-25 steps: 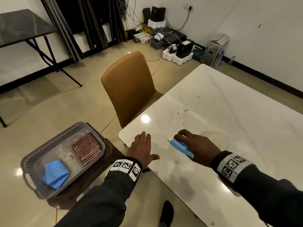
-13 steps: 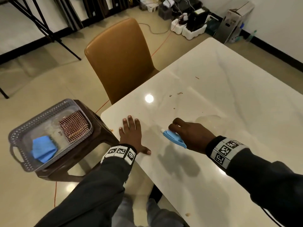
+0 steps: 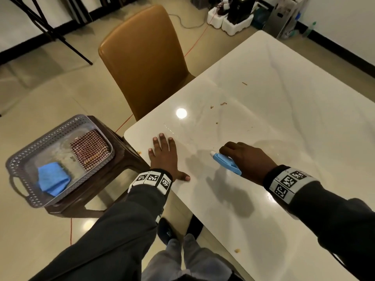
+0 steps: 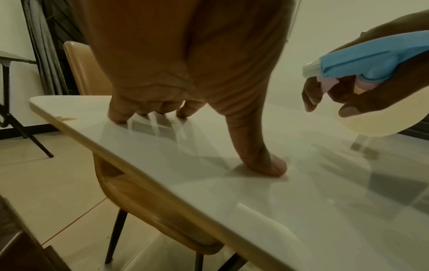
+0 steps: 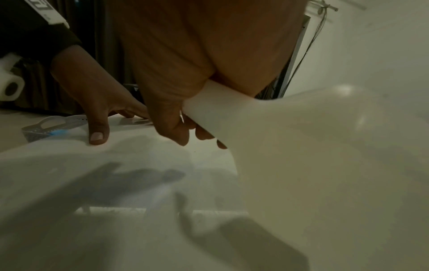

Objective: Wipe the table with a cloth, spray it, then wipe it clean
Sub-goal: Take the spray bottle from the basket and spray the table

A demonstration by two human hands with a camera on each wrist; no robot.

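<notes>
My right hand (image 3: 243, 159) grips a spray bottle (image 3: 225, 162) with a blue trigger head, held just above the white marble table (image 3: 284, 128), nozzle pointing left. The left wrist view shows its fingers on the trigger (image 4: 325, 86) and the clear bottle body (image 4: 376, 121). My left hand (image 3: 164, 157) lies flat near the table's near-left corner, fingers spread. A blue cloth (image 3: 52, 179) and a checked cloth (image 3: 89, 149) lie in a grey basket (image 3: 18, 159) to the left. Crumbs (image 3: 223, 103) and a wet streak (image 3: 170, 128) mark the tabletop.
The basket sits on a dark wooden stool (image 3: 113, 175) beside the table. A tan chair (image 3: 142, 57) is pushed against the table's left edge. Boxes and cables (image 3: 233, 17) crowd the far wall. A dark folding table's legs (image 3: 50, 31) stand at the upper left.
The head view has tilted down and closer. My left hand has spread flat on the table corner. The right hand holds the spray bottle in about the same spot.
</notes>
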